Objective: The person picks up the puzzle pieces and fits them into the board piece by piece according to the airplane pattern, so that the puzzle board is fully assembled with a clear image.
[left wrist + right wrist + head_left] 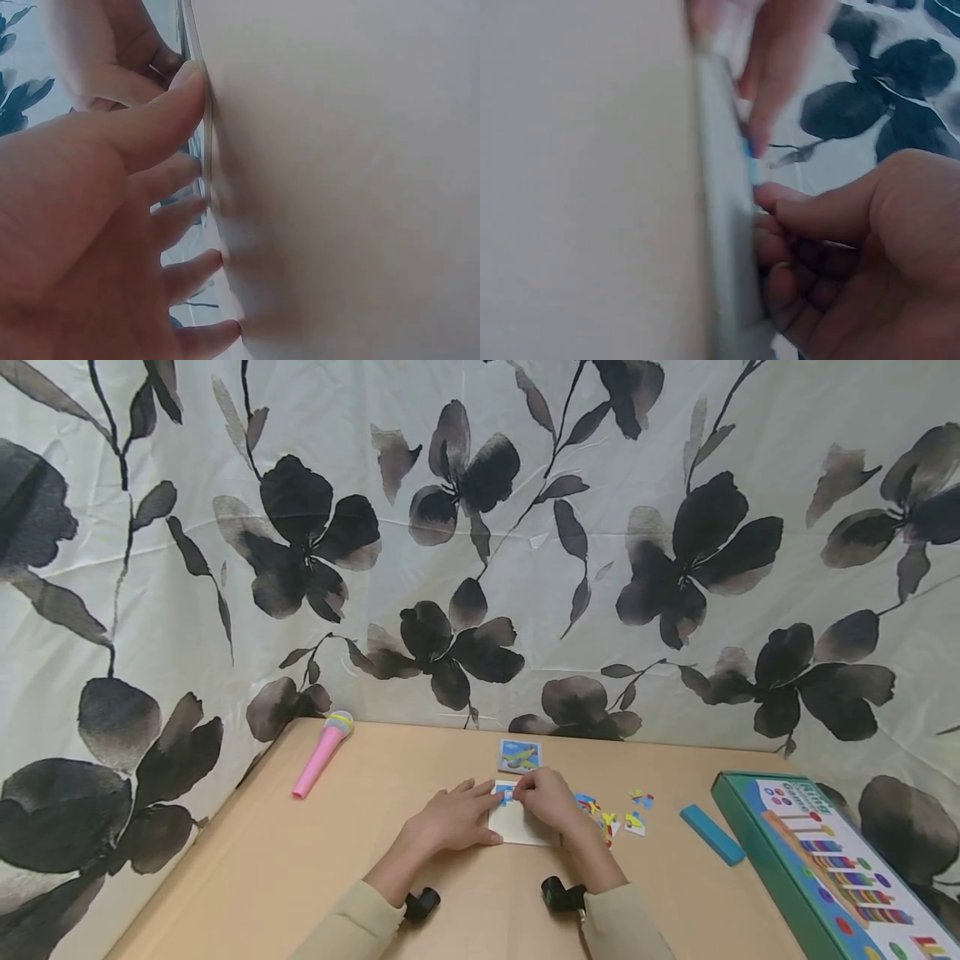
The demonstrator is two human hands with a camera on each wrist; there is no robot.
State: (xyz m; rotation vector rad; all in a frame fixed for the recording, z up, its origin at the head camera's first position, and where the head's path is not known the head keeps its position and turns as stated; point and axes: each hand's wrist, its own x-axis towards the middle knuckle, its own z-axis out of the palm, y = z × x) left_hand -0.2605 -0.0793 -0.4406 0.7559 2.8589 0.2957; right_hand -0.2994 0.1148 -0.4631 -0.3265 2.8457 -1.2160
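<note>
A pale, thin puzzle board [528,831] lies on the table, with blue-and-white puzzle pieces [504,790] at its upper left corner. My left hand [450,817] rests along the board's left side, fingers spread and fairly straight; its thumb [187,86] lies on the board's edge in the left wrist view. Over the board's top part, my right hand [551,799] has its fingers curled, thumb and index pinched together at the surface. The small puzzle piece there is mostly hidden by the fingertips; a bit of blue [751,161] shows beside them in the right wrist view.
Loose colourful puzzle pieces [634,823] lie right of the board, some partly behind the right forearm. A small framed picture [520,756] is just beyond it. A pink toy microphone [321,758] lies far left; a blue bar [712,835] and a large green box [840,877] are at right.
</note>
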